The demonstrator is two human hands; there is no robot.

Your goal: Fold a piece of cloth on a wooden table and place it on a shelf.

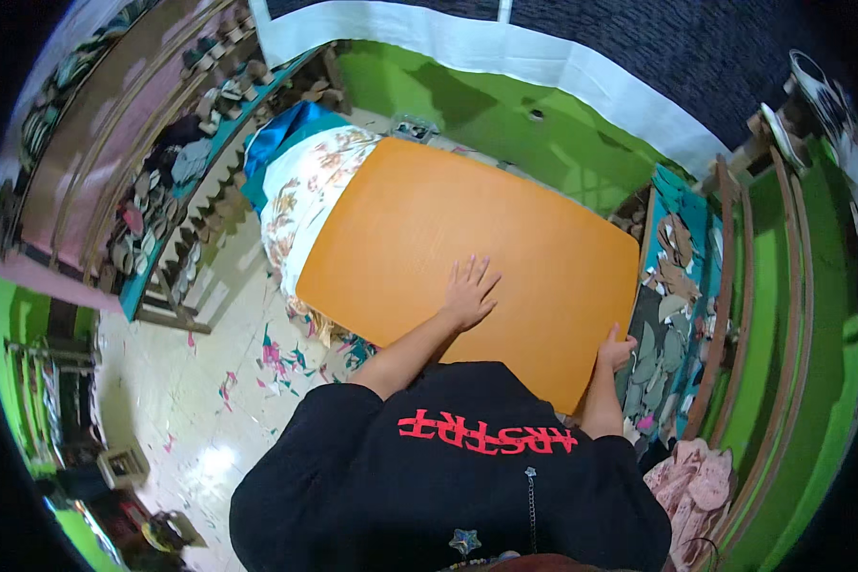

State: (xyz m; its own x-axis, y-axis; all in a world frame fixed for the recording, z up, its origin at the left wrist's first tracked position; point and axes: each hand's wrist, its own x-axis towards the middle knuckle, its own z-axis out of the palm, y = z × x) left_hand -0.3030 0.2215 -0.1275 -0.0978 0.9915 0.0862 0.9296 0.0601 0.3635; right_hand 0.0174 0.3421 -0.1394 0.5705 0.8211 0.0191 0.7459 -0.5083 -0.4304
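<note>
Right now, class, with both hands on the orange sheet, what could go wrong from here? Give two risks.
1. The sheet overhangs the floral cloth beneath it; the left hand presses flat while the right hand only grips the near right corner, so it might slide or tip.
2. Scraps litter the floor beside the person, so a step sideways could mean a slip.

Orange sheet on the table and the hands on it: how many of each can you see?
Orange sheet: 1
Left hand, flat on the sheet: 1
Right hand, gripping the sheet's near edge: 1
Total: 3
</note>
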